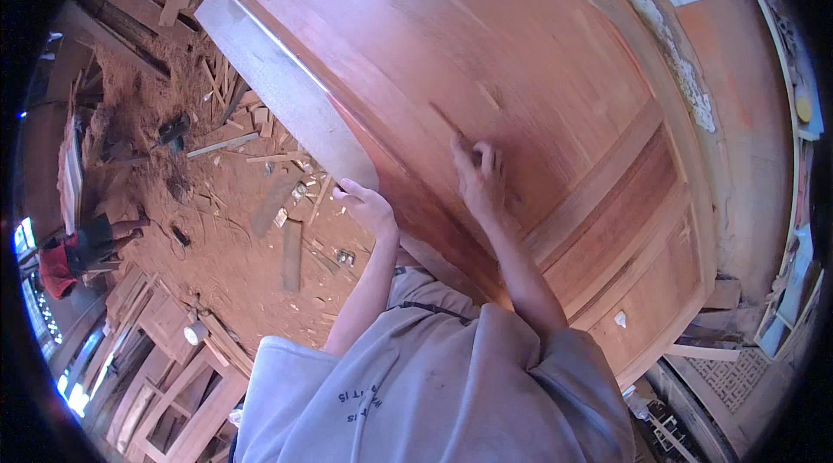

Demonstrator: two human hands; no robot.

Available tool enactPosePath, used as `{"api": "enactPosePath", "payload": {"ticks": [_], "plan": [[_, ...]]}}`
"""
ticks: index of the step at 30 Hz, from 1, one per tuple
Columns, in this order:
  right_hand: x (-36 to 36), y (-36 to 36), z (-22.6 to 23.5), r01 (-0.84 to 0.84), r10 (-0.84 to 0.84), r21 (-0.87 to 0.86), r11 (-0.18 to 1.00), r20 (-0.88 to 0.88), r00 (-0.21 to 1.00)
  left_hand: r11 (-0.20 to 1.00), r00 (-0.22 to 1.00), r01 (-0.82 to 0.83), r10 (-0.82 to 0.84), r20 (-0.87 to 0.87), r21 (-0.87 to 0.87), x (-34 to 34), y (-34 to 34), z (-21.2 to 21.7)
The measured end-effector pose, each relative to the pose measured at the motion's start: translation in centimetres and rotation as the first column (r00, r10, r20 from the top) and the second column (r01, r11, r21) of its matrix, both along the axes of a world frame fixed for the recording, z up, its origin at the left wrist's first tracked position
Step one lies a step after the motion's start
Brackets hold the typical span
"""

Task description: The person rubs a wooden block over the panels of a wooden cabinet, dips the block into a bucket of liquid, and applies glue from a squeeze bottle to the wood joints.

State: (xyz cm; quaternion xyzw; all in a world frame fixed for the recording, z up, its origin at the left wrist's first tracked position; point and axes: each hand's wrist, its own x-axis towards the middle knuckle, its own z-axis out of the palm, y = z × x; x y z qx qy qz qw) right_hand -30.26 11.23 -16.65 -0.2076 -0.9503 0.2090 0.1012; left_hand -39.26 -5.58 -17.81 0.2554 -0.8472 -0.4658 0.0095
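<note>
A large reddish wooden door (486, 72) fills the view from 11 to 4 o'clock, its panelled face tilted toward the person. The sawdust-covered floor (217, 237) spreads at 9 o'clock, strewn with wood offcuts (291, 255). The right hand (477, 177), near centre, lies flat on the door's face, fingers slightly apart and pressed to the wood. The left hand (369, 207), just at its 8 o'clock, curls its fingers around the door's pale edge (295, 98), gripping it.
</note>
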Motion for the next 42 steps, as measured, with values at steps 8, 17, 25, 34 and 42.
{"api": "enactPosePath", "payload": {"ticks": [8,17,25,34,42], "plan": [[-2.7,10.0,-0.6,0.175,-0.206,-0.139,0.975,-0.264,0.942,1.000,1.000,0.026,-0.026,0.005,-0.003,0.0,0.4,-0.7],[9.0,-4.3,0.7,0.151,-0.151,-0.023,0.988,-0.020,0.988,0.990,0.997,0.035,-0.026,-0.069,0.135,0.3,-0.1,-0.9],[6.3,5.1,-0.8,0.068,-0.071,-0.028,0.997,-0.103,0.992,0.995,0.999,0.011,-0.007,-0.043,0.100,0.6,0.7,0.2],[5.8,7.1,2.9,0.158,-0.189,-0.185,0.970,-0.166,0.968,0.995,1.000,0.017,-0.018,0.006,0.096,0.8,0.7,0.5],[9.8,0.7,-0.3,0.011,-0.010,0.032,0.999,-0.058,0.998,0.999,0.997,0.000,0.004,-0.081,0.052,0.6,0.4,-0.3]]}}
